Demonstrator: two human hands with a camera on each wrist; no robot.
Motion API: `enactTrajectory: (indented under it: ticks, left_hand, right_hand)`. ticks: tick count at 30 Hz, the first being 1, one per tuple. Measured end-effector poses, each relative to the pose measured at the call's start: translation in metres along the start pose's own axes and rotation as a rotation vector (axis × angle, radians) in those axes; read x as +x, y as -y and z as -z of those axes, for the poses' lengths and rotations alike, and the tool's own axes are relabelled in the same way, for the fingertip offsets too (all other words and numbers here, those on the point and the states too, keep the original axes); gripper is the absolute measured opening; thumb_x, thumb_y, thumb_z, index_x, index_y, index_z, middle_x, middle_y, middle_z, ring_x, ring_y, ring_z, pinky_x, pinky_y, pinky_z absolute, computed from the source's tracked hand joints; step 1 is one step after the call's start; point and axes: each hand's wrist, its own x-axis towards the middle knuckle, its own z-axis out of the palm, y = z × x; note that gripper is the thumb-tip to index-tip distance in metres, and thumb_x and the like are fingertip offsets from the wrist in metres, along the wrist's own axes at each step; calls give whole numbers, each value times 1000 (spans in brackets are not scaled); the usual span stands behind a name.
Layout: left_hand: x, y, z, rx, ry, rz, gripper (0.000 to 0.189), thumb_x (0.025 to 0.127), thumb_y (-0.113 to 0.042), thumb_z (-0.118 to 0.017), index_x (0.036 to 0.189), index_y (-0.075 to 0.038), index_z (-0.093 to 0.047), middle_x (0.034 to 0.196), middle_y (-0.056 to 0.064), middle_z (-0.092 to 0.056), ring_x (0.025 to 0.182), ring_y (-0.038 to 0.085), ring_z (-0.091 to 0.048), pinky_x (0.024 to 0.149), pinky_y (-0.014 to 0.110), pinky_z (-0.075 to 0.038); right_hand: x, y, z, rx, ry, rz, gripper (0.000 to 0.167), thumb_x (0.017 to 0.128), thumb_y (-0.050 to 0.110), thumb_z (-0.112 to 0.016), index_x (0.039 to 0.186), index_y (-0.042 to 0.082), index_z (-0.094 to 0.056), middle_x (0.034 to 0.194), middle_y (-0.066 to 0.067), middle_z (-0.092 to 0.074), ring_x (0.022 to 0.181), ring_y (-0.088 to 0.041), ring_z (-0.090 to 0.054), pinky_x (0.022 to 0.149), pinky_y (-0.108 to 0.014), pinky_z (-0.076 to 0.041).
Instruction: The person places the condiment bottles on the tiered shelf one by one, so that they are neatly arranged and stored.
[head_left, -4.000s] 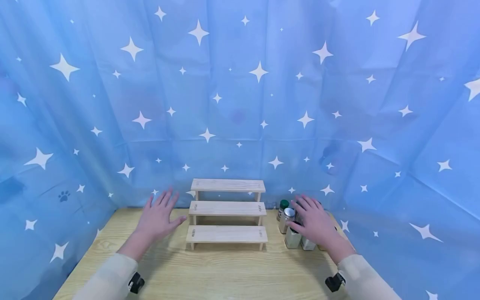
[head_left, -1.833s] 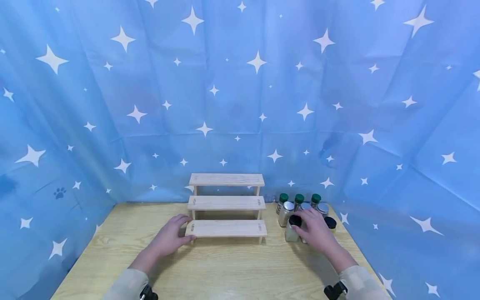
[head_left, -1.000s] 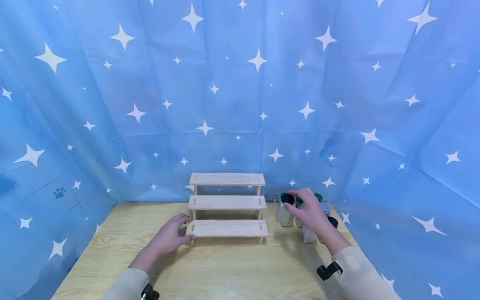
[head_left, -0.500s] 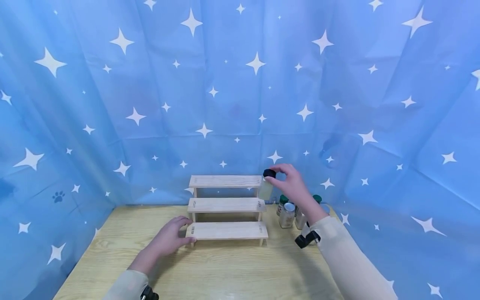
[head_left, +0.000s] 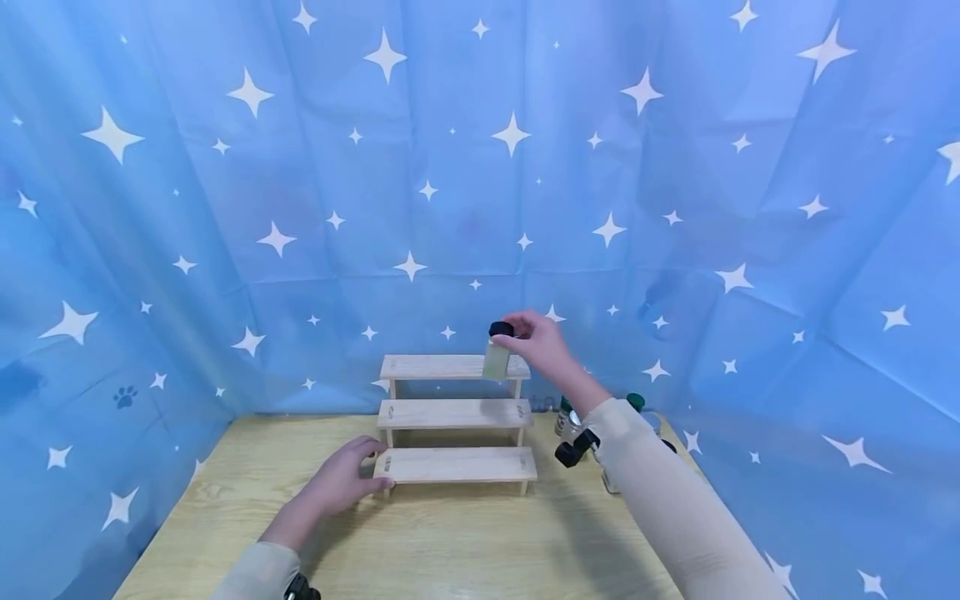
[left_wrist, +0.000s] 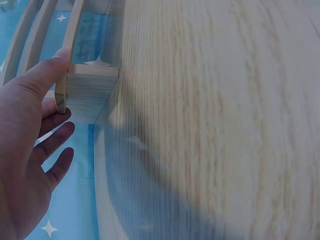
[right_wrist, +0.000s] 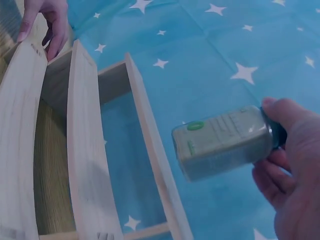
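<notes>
A three-step wooden shelf (head_left: 454, 465) stands on the table. My left hand (head_left: 341, 479) pinches the left end of its lowest board, thumb on one face and a finger on the other, as the left wrist view shows; the other fingers (left_wrist: 60, 167) hang loose. My right hand (head_left: 542, 343) grips a clear spice jar (head_left: 497, 360) by its black lid (head_left: 501, 329). In the head view the jar appears in front of the right part of the top board. In the right wrist view it is tilted, apart from the boards, with pale contents and a label with a green mark (right_wrist: 195, 125).
More jars, with green (head_left: 635, 401) and silver lids (head_left: 574, 418), stand at the table's right side, partly hidden behind my right forearm. A blue star-patterned curtain (head_left: 465, 208) hangs close behind the shelf. Bare wood of the table (head_left: 450, 550) shows in front.
My right hand has taken the black-lidded jar from the group at the right, lifted it and carried it left to the shelf's top. My left hand moved onto the lowest board and stays there.
</notes>
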Motion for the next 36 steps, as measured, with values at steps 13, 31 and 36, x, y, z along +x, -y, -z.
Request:
enactTrajectory:
  ticks: [13, 31, 36]
  left_hand:
    - [-2, 2, -1, -10, 6, 13, 69, 89, -41, -94, 143, -7, -70, 139, 6, -69, 129, 35, -67, 114, 59, -52]
    - [-1, 6, -4, -12, 6, 12, 69, 90, -44, -93, 145, -9, -69, 141, 5, -68, 129, 35, -67, 113, 59, -53]
    - [0, 6, -3, -20, 1, 14, 67, 90, -42, -93, 144, -10, -69, 140, 4, -69, 127, 34, -68, 111, 60, -54]
  right_hand:
    - [41, 26, -59, 25, 77, 53, 42, 99, 28, -88, 133, 9, -73, 123, -8, -71, 112, -27, -68, 98, -47, -60]
    - [69, 39, -126, 86, 122, 21, 41, 98, 26, -90, 131, 8, -73, 117, -7, -71, 107, -25, -67, 97, -42, -60]
    - [72, 37, -132, 98, 119, 14, 41, 98, 26, -90, 130, 8, -74, 116, -8, -72, 106, -26, -66, 96, -42, -60]
